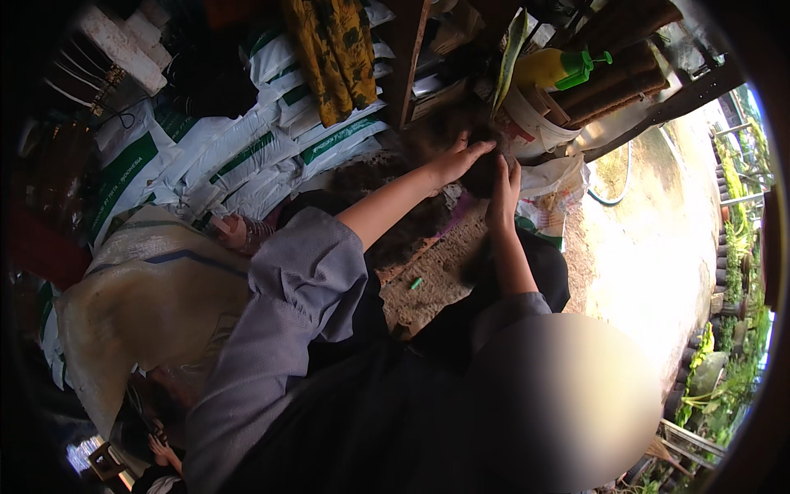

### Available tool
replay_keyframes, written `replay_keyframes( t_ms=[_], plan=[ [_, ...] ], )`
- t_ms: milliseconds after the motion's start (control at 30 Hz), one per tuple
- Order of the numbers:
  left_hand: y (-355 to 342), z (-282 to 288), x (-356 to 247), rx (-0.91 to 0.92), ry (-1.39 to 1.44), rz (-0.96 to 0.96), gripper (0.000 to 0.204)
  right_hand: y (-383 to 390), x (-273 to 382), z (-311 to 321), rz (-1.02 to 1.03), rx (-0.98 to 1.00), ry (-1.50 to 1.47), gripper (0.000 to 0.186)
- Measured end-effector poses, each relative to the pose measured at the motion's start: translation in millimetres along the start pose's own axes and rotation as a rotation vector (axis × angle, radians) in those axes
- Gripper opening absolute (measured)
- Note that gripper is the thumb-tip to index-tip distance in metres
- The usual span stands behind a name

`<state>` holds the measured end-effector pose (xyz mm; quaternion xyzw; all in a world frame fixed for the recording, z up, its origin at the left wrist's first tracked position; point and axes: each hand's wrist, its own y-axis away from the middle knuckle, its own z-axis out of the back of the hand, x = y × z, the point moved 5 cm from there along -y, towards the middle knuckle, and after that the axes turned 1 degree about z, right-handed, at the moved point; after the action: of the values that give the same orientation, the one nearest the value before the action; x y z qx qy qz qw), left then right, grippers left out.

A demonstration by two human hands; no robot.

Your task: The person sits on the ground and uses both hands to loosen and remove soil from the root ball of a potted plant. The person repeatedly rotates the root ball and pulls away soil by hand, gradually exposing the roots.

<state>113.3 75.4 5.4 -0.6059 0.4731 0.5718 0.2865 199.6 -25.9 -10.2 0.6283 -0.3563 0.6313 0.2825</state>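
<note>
I have a dark bundle (484,174) between 1 and 2 o'clock from the middle of my view, held up between the two hands. The area is so dark and blurred that it may be a clump of soil or a filled dark bag; I can't make out which. The left hand (458,162) grips it from its 9 o'clock side, thumb stretched over it toward the other hand. The right hand (504,194) closes on it from the 4 o'clock side, fingers pointing up toward 12. The hands are near each other, with the bundle pinched between them.

Just beyond them, toward 1 o'clock, I see a whitish bucket (517,109) with a yellow spray bottle (539,69) at its top, its pump head green. A pale sack (550,179) sits below the bucket, at 2 o'clock. Near my centre, toward 5, a small green piece (415,283) lies on the rough ground (436,300).

Farther out, white-and-green bags (247,156) are piled at 10 to 11 o'clock, and a yellow patterned cloth (333,62) hangs near 11. A beige sack (156,305) spreads between 8 and 9. Another person's hand (164,454) shows between 7 and 8. Sunlit ground (642,247) glares at 3, with green plants (735,247) past it.
</note>
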Motion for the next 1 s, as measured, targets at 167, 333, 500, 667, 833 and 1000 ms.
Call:
replay_keyframes(
  t_ms=[167, 333, 500, 667, 833, 1000],
  plan=[
    [14, 18, -29, -0.188, -0.016, 0.101, 0.134, 6, -3, -15, 0.033, 0.165, 0.150, 0.060],
    [-3, 35, -27, -0.385, -0.392, -0.174, 0.131, -2, 3, -23, 0.112, 0.275, -0.018, 0.080],
    [-2, 38, -48, -0.445, -0.389, -0.455, 0.107, -5, 29, -15, 0.216, 0.253, -0.056, 0.093],
    [-3, 33, -46, -0.290, 0.146, -0.291, 0.080, -13, 37, -7, 0.131, 0.163, -0.097, 0.085],
    [-4, 21, -60, -0.088, 0.413, -0.003, 0.057, -26, 32, 10, -0.087, 0.078, -0.347, 0.071],
    [-20, 20, -47, 0.003, 0.716, 0.039, 0.055, -23, -9, 8, -0.288, -0.087, -0.158, 0.062]
  ],
)
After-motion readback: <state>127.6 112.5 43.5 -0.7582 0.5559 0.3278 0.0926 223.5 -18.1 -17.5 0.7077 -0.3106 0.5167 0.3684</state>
